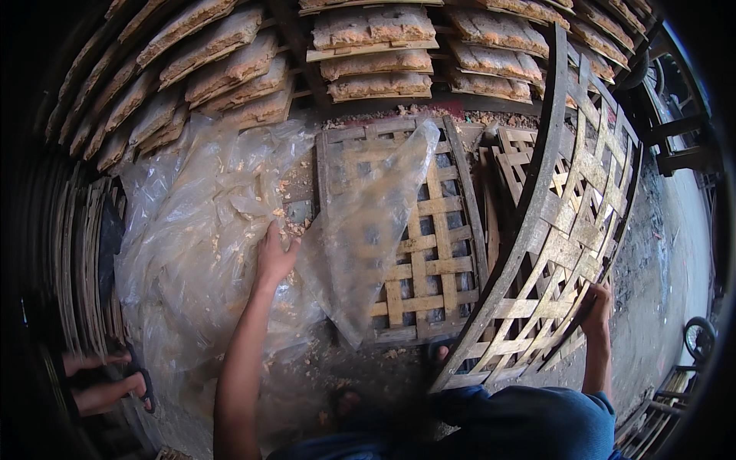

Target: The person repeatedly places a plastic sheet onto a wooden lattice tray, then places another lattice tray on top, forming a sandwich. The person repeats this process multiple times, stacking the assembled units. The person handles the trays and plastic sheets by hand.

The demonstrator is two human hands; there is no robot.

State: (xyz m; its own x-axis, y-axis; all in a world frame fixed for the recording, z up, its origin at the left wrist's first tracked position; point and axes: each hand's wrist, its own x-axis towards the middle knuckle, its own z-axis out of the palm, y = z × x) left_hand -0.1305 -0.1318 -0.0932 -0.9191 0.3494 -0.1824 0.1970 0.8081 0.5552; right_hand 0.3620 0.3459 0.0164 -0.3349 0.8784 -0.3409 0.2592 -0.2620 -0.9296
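My right hand (597, 308) grips the edge of a woven bamboo lattice tray (571, 222) with a wooden rim, which stands tilted on its edge at my right. My left hand (276, 257) reaches over a crumpled clear plastic sheet (192, 230), thumb and index finger apart. Whether its fingertips touch the plastic, I cannot tell. A second lattice tray (418, 268) lies flat on the floor in the middle. A loose flap of clear plastic (360, 238) covers its left part. Orange-tan crumbs (284, 186) are scattered on and beside the plastic.
Stacked boards carrying thick crumbly orange slabs (376, 29) line the far side and far left. Another lattice piece (515, 153) lies behind the upright tray. Thin boards (77, 261) stand at the left, near another person's feet (138, 383). A wheel (699, 336) shows at far right.
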